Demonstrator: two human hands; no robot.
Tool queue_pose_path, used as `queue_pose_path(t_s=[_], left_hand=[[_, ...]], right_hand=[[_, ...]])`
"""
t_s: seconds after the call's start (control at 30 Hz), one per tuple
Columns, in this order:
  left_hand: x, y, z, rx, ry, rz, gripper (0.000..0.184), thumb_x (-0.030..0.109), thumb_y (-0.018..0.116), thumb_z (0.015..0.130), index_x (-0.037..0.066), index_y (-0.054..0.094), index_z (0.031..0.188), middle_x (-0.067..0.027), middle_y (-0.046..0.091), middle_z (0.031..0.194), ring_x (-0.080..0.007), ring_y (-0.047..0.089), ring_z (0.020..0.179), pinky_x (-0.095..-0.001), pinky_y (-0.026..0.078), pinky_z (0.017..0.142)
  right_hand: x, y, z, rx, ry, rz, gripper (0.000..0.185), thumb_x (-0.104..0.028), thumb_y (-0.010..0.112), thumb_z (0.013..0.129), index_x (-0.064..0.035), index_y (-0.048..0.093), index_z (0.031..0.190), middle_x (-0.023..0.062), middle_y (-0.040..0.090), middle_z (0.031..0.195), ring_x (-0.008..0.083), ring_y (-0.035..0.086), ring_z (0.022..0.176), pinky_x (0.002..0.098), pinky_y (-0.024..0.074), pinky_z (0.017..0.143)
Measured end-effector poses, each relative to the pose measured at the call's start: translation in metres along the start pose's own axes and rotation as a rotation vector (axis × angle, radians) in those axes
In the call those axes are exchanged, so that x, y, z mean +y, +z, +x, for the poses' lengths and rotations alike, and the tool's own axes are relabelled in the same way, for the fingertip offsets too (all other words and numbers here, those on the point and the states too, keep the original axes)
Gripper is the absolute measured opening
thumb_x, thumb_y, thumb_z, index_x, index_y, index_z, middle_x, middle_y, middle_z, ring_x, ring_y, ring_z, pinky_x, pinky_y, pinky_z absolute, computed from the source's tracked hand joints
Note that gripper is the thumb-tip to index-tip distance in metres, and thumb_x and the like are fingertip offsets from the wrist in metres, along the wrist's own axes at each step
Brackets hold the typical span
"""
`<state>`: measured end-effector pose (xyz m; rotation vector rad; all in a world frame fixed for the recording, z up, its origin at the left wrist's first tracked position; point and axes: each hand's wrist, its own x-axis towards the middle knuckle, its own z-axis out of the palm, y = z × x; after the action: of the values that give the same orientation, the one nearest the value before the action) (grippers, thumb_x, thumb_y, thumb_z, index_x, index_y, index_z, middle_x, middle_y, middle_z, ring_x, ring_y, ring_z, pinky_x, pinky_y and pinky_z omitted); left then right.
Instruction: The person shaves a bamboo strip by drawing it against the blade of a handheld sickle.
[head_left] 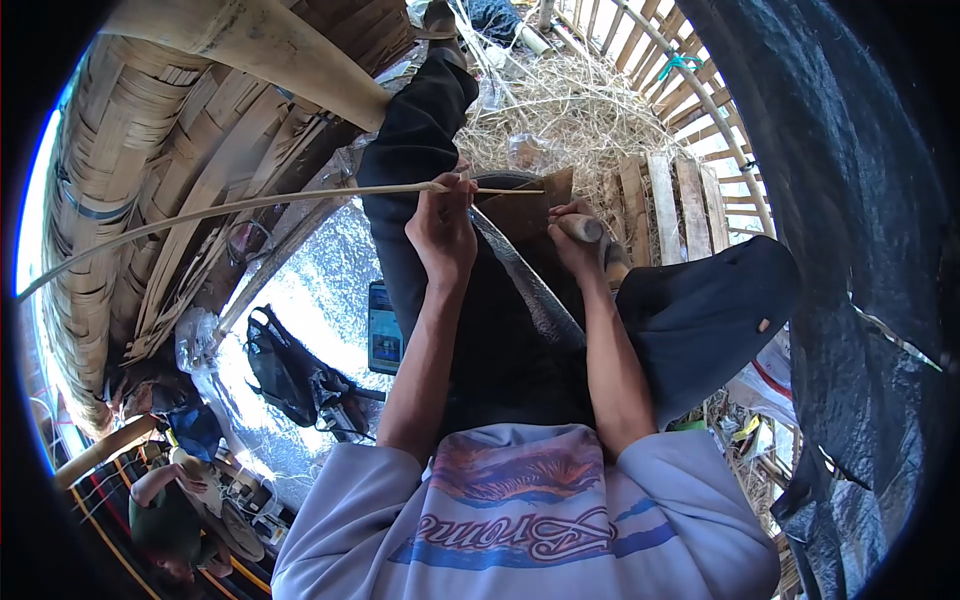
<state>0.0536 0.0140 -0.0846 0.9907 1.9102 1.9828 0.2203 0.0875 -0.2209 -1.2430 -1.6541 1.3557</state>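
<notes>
My left hand [445, 225] is closed around a long, thin bamboo strip [250, 203], which bows out to the far left. The strip's short end runs right from my fingers to a broad, brownish blade [559, 187]. My right hand [575, 245] grips a knife by its thick, round wooden handle [582, 229]; the blade appears to belong to it, though my fingers hide the join. A dark round rim [510, 178] shows behind the strip. Between my forearms a shiny, flat, silvery strip [530, 280] slants across my dark trousers.
Woven bamboo panels [150, 190] and a thick bamboo pole [270, 55] stand at left. Straw [565, 105] and wooden slats [665, 200] lie ahead. A phone-like screen [385, 330] and black bag [280, 365] rest on silvery sheeting. Another person [175, 520] sits lower left; dark tarp [850, 200] hangs right.
</notes>
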Motion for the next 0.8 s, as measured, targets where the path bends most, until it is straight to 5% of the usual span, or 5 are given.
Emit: queue_pose_path(t_s=[0.13,0.4,0.5,0.8], left_hand=[[0.003,-0.009,-0.007,-0.008,-0.039,0.109,0.01,0.005,0.06,0.093,-0.003,0.06,0.098,-0.006,0.066,0.076,-0.0059,0.06,0.07,-0.0198,0.048,0.066],[0.0,-0.003,-0.003,0.014,-0.085,-0.047,0.013,0.004,0.06,0.093,-0.003,0.053,0.101,-0.0085,0.068,0.081,-0.0096,0.065,0.078,-0.0218,0.052,0.072],[0.001,-0.007,-0.008,0.03,-0.092,-0.032,0.011,0.005,0.06,0.093,-0.003,0.052,0.098,-0.0104,0.068,0.082,-0.0131,0.067,0.081,-0.0243,0.054,0.074],[-0.001,-0.002,-0.006,0.023,-0.064,-0.049,0.011,0.005,0.057,0.095,-0.003,0.054,0.102,-0.014,0.069,0.089,-0.0152,0.068,0.085,-0.0266,0.055,0.077]], right_hand=[[-0.039,-0.006,-0.002,-0.035,-0.041,0.299,0.021,-0.003,0.066,0.07,-0.0067,0.055,0.087,0.0076,0.07,0.09,0.021,0.068,0.089,0.0335,0.0515,0.079],[-0.045,-0.011,0.007,-0.064,-0.082,-0.08,0.02,0.0,0.064,0.071,-0.0057,0.054,0.088,0.0079,0.07,0.092,0.02,0.068,0.092,0.0326,0.0516,0.079],[-0.059,-0.019,0.008,-0.149,-0.115,0.27,0.021,0.003,0.065,0.072,-0.0055,0.054,0.088,0.008,0.07,0.093,0.0182,0.067,0.09,0.0313,0.0517,0.079],[-0.062,-0.012,0.002,-0.152,-0.113,-0.139,0.025,-0.003,0.07,0.068,-0.0092,0.056,0.088,0.0072,0.072,0.093,0.0287,0.069,0.091,0.0364,0.0533,0.077]])
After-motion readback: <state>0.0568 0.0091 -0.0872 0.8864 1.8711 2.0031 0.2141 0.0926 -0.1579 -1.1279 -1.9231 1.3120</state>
